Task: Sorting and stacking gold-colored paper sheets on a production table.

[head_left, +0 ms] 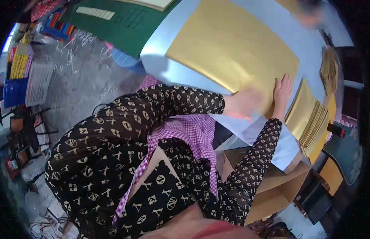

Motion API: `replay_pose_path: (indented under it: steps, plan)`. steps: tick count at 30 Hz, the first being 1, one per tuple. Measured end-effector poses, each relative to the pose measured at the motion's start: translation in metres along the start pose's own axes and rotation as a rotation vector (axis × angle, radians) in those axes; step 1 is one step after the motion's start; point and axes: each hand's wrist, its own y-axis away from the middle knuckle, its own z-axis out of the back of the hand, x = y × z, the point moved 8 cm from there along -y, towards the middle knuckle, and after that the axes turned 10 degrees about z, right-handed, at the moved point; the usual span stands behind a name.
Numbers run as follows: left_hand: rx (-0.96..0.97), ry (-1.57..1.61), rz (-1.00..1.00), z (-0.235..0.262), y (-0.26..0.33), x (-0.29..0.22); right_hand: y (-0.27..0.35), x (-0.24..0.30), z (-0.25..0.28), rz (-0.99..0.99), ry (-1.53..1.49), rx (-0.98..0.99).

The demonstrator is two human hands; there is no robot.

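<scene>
Leaning over a pale blue table (181, 44), the person presses both hands onto one large gold sheet (229, 47) that lies flat across its middle. The right hand (282, 91) rests palm down on the sheet's near right corner, fingers straight and held close together, gripping nothing. The left hand (244, 102) sits just beside it, to the left, on the sheet's near edge; it is blurred, so I cannot tell how its fingers are set. Both sleeves are dark with a pale repeating pattern, and a pink checked cloth (193, 131) hangs at the person's front.

Just right of the right hand lies one stack of smaller gold sheets (308, 115), fanned at its edge and touching the table's near right side. A second, narrower gold pile (329, 69) sits farther off at the right edge. Below the table's near edge stands one open cardboard box (272, 191). Far left, one green mat (129, 28) covers the next surface. Another person's blurred head shows at the far right.
</scene>
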Motion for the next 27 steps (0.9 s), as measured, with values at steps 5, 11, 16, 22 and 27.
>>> replay_pose_path:
  steps: [5, 11, 16, 22, 27]
  plan:
    - [0.021, -0.009, 0.045, 0.006, 0.022, 0.019, 0.0, -0.016, -0.006, -0.015, 0.032, 0.017]
    - [-0.011, -0.095, 0.13, 0.035, 0.079, 0.06, 0.009, -0.024, -0.007, -0.024, 0.025, 0.01]
    - [-0.011, -0.078, 0.329, 0.053, 0.138, 0.122, 0.004, -0.018, -0.007, -0.016, 0.044, 0.009]
    - [-0.03, -0.197, 0.563, 0.079, 0.194, 0.177, 0.0, -0.021, -0.006, -0.016, 0.021, -0.004]
    - [-0.041, -0.144, 0.659, 0.083, 0.213, 0.19, -0.004, -0.006, 0.001, -0.012, 0.01, 0.059]
